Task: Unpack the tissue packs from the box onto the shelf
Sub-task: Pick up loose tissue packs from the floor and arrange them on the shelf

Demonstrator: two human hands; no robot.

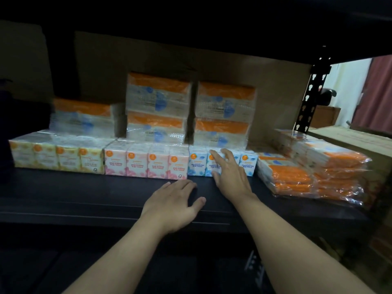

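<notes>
Two bare arms reach onto a dark shelf [84, 194]. The left hand [174, 202] lies flat and relaxed on the board, holding nothing, just in front of the blue tissue pack [197, 164]. The right hand [230, 175], fingers straight, presses against the front of that blue pack without gripping it. Left of the blue pack stand a pink pack [146, 164], then a yellow pack [57, 158]. Right of it lie orange bundles [297, 179]. Behind it rise orange-topped stacks [222, 111].
</notes>
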